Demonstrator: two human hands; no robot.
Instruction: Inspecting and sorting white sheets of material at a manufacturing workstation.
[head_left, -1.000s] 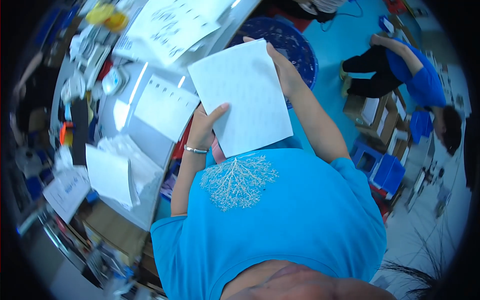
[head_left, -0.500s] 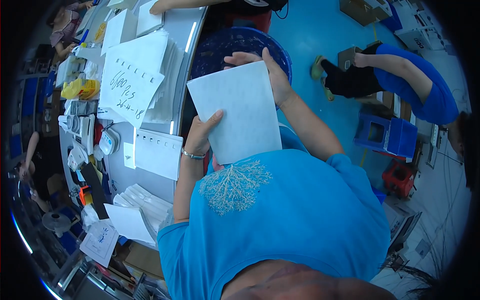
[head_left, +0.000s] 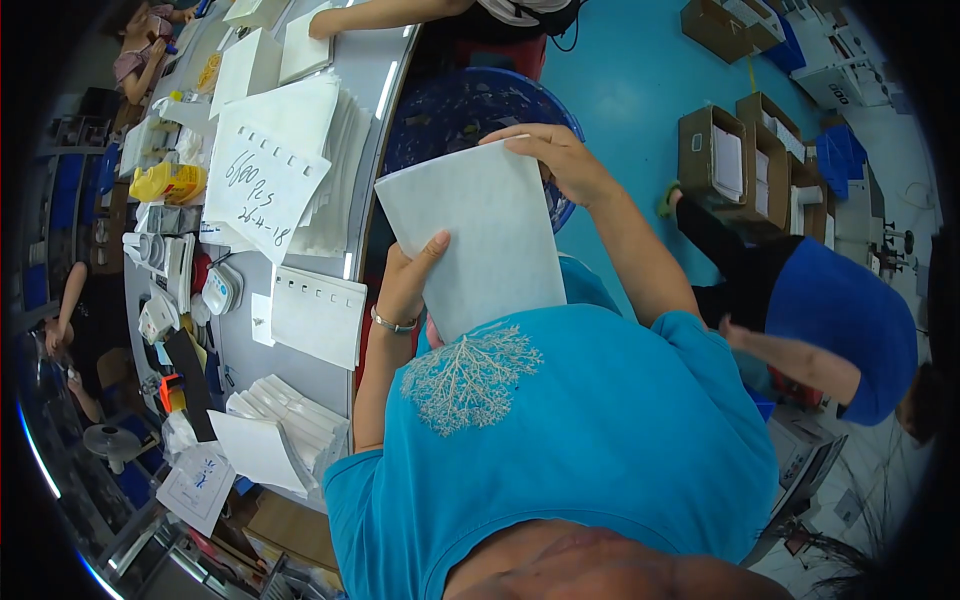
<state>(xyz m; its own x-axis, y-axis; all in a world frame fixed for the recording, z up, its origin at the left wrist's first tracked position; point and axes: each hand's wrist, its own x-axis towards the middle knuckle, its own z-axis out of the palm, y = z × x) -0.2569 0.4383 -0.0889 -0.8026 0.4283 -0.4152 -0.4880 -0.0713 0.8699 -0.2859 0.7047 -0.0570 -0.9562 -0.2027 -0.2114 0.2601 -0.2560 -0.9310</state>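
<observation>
A sheaf of white paper point(head_left: 490, 240) is held in front of my chest, tilted, its broad blank face up. My left hand point(head_left: 412, 280) grips its left edge, with the thumb on top and the fingers underneath. At the far right corner my right hand point(head_left: 570, 165) pinches the sheaf's edge; its fingers bend over the top edge and its thumb is hidden. Behind the sheaf stands a round blue tub point(head_left: 480, 100) with scraps inside. On the table to my left lie a punched white sheet with handwriting point(head_left: 265, 190) on a paper pile and another punched sheet point(head_left: 318, 315).
The grey table point(head_left: 250, 350) also bears fanned papers point(head_left: 290, 420), a yellow bottle point(head_left: 168, 182) and a white stack point(head_left: 247, 70). Someone's arm point(head_left: 390, 14) reaches over its far end. A person in blue point(head_left: 840, 320) bends at the right, near cardboard boxes point(head_left: 715, 155) of paper.
My right hand has gone from spread fingers behind the sheaf to gripping its far right corner. The person in blue has moved nearer on the right, uncovering the boxes.
</observation>
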